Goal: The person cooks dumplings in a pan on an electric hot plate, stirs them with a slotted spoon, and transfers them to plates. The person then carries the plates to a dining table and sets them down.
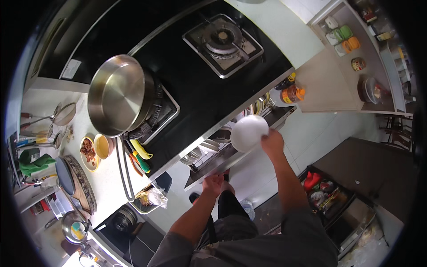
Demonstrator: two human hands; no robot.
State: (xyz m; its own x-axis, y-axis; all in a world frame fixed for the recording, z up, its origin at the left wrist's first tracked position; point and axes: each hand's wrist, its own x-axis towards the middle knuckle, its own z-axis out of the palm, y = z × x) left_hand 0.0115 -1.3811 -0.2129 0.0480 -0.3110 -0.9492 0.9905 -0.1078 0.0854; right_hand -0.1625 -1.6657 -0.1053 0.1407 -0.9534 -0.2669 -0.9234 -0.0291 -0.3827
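Note:
A white plate [247,134] is gripped at its right edge by my right hand [273,144], above the pulled-out dish drawer. My left hand [213,183] rests at the front panel [217,170] of that drawer, its fingers curled at the top edge. Inside the drawer, white bowls [191,156] and plates [209,146] stand in a wire rack at the left. More dishes [258,106] stand upright at the right end. The held plate hides part of the drawer's middle.
A stainless-steel pan [116,95] sits on the left burner, its long handle [124,170] jutting over the counter edge. The right burner [223,36] is bare. On the left counter are a dish of chopped food [88,152] and a bowl [103,147]. A bin [150,200] stands below.

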